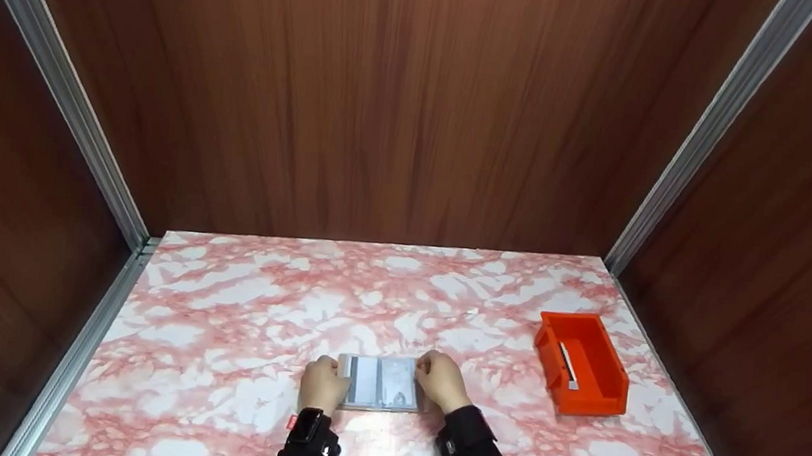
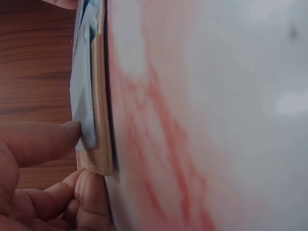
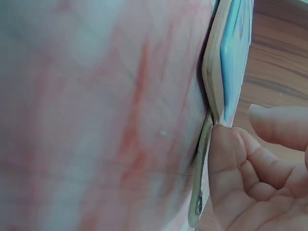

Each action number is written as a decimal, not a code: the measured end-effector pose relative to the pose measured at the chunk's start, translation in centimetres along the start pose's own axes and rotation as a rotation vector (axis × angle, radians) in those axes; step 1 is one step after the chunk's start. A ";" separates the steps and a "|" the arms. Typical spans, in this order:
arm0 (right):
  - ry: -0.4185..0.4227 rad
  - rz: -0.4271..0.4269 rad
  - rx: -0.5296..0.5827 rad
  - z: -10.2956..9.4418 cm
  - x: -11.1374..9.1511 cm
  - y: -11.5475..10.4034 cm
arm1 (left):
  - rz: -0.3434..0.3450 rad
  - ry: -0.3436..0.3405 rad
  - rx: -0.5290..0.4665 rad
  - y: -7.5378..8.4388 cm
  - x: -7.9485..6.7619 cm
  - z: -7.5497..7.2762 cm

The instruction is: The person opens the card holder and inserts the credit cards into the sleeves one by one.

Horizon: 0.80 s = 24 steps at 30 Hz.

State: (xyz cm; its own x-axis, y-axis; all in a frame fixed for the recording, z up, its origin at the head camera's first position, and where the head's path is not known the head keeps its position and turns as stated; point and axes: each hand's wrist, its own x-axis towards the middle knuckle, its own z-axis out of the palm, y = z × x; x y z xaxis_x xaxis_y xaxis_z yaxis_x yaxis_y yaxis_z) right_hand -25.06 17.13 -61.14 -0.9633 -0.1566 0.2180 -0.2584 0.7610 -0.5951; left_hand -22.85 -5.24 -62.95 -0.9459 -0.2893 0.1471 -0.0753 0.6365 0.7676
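A tan card holder (image 2: 101, 115) lies spread on the table with its clear plastic sleeves (image 1: 395, 384) facing up. My left hand (image 1: 323, 384) grips its left end: the thumb (image 2: 53, 139) presses on a sleeve from above while bent fingers meet the cover's edge. At the right end is my right hand (image 1: 441, 380). Its bent fingers (image 3: 226, 159) touch the holder's edge beside a tan strap (image 3: 198, 192) with a metal snap. In the right wrist view, its thumb stands a little apart from the sleeves. Glare and small size hide what the sleeves contain.
An orange bin (image 1: 595, 354) stands at the right of the table, with a thin white, dark-edged piece (image 1: 569, 367) inside. The red-and-white marbled table (image 1: 229, 330) is bounded by brown wood-grain panels (image 1: 389, 105) and metal rails. A small red tag (image 1: 291, 421) shows beside the left wrist.
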 end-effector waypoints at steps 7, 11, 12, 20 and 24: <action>-0.004 -0.067 -0.034 -0.1 0.8 -0.2 | -0.005 -0.005 -0.002 0.0 0.0 0.0; 0.001 -0.090 -0.042 -0.1 1.1 -0.3 | -0.004 -0.008 0.004 0.2 0.0 -0.1; 0.001 -0.092 -0.043 0.0 1.2 -0.4 | -0.002 -0.010 0.005 0.2 0.0 -0.2; -0.009 -0.092 -0.065 0.2 1.8 -0.6 | 0.002 -0.019 0.006 0.1 0.0 -0.3; -0.016 -0.095 -0.085 0.3 1.9 -0.7 | 0.006 -0.018 -0.008 -0.1 0.0 -0.2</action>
State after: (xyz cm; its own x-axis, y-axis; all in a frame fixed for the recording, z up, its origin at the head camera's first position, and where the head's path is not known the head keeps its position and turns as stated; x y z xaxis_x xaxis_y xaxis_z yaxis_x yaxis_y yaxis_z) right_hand -26.73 16.10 -60.56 -0.9359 -0.2404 0.2575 -0.3424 0.7927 -0.5044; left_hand -22.76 -5.44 -62.92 -0.9519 -0.2725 0.1400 -0.0676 0.6325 0.7716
